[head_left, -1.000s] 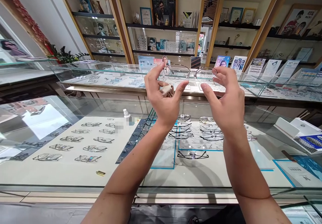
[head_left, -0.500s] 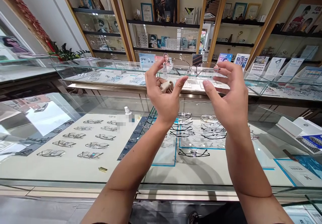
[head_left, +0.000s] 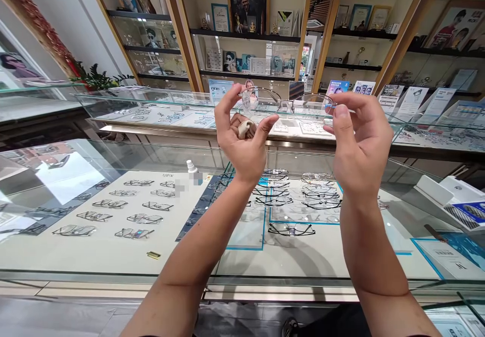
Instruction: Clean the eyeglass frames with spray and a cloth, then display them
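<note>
A pair of thin-framed eyeglasses [head_left: 291, 103] is held up above the glass counter. At their left end is the index finger of my left hand [head_left: 245, 151], with its thumb stretched apart below the frame. A bunched cream cloth [head_left: 245, 130] sits in that hand's curled lower fingers. My right hand [head_left: 359, 147] pinches the right end of the eyeglasses between thumb and index finger, its other fingers bent behind. Below, inside the case, rows of dark-framed glasses [head_left: 291, 230] lie under the glass.
The glass display counter [head_left: 182, 275] spans the front. On the left, several glasses [head_left: 145, 219] rest on a cream panel near a white spray bottle [head_left: 191, 166]. A white box [head_left: 450, 195] stands right. Behind are another glass counter [head_left: 182, 131] and shelves [head_left: 246, 36].
My right hand has moved right, its thumb now closing on the end of the eyeglasses. The eyeglasses have tilted slightly. My left hand has shifted a little left, still with the cloth.
</note>
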Motion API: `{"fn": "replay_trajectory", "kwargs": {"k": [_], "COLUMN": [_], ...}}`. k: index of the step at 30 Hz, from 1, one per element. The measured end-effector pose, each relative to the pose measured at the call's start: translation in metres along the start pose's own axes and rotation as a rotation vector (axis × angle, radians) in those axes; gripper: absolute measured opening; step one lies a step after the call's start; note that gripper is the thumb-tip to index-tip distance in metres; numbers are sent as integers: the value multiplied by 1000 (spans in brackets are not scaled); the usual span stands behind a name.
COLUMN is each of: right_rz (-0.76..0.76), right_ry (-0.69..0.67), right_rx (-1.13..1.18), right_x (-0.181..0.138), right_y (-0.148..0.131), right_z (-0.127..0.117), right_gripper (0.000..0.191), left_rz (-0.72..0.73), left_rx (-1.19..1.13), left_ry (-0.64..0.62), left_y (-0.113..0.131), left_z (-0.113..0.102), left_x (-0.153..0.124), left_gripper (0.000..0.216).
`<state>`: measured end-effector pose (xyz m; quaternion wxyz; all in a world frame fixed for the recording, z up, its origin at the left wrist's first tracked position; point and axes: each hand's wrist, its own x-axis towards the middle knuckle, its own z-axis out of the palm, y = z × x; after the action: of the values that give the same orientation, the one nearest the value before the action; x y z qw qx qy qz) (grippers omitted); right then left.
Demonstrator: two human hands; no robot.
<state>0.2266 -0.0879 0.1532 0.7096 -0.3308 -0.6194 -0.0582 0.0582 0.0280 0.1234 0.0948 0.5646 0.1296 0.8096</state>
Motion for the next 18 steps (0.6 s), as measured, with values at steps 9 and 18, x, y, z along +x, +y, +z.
{"fn": "replay_trajectory", "kwargs": {"k": [9, 18], "right_rz": [-22, 18], "right_ry": [7, -16], "right_rx": [45, 115], "right_x": [3, 8], "right_y": [6, 17], "right_z": [-1, 0], "right_gripper": [28, 25], "left_rz": [65, 151], "left_rx": [14, 118], "left_ry": [-75, 74], "left_y": [-18, -2], "left_z": [0, 7], "left_x": [2, -5], "left_gripper": [82, 72]}}
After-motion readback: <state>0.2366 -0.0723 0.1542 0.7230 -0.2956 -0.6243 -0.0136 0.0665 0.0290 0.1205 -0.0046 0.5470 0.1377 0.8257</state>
